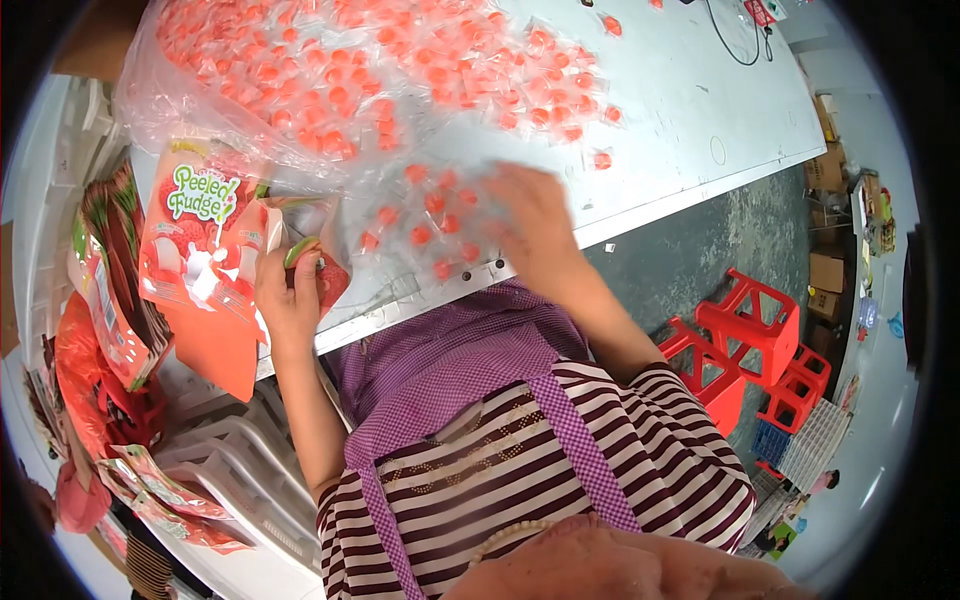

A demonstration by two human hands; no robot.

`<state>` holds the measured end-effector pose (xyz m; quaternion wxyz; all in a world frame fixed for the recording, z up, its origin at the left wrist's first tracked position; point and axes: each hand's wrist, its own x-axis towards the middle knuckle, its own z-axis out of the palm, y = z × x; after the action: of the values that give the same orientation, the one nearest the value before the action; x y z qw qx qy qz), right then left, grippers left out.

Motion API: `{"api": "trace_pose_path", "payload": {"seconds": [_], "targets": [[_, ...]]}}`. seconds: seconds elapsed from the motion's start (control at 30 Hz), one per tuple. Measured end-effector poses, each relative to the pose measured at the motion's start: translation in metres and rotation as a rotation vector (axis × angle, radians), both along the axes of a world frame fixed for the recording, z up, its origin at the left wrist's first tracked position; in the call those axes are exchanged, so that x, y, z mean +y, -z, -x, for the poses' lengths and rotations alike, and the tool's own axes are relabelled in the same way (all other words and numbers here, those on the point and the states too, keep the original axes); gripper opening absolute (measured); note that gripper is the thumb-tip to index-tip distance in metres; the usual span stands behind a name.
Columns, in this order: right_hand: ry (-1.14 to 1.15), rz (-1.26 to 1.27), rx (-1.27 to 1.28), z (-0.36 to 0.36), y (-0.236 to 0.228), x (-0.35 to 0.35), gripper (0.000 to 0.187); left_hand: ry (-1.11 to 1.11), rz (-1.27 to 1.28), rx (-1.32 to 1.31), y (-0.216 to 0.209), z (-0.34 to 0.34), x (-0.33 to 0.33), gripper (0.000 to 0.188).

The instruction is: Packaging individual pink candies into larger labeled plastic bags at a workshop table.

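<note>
My left hand [290, 295] is closed at the table's near edge, its thumb and fingers pinching a red and green candy pouch [332, 283]. Just left of it stands a larger red printed pouch [200, 245], with a plain red panel below. My right hand [537, 225] is smeared by motion over the table, beside a small group of clear-wrapped red candies [433, 205]; its fingers are too blurred to read. Farther back spreads a big heap of the same candies [440, 60], partly inside a clear plastic bag [235, 125].
The pale table [690, 110] has a dark cable [735, 50] at its far right. Red plastic stools [750, 320] stand on the floor to the right, near cardboard boxes [826, 272]. At left are stacked flat pouches [110, 300] and white plastic crates [240, 470].
</note>
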<state>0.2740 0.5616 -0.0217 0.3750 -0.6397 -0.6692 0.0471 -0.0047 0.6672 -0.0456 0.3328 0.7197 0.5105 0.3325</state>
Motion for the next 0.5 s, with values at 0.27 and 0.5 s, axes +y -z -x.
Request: {"api": "trace_pose_path", "payload": {"seconds": [0.27,0.5], "targets": [[0.466,0.125,-0.262,-0.072,0.015,-0.002,0.035,0.111,-0.281,0.073,0.000,0.000,0.005,0.014],[0.403,0.142,-0.173,-0.063,0.015,-0.011,0.027,0.072,-0.145,0.062,0.003,0.003,0.003,0.014]]}}
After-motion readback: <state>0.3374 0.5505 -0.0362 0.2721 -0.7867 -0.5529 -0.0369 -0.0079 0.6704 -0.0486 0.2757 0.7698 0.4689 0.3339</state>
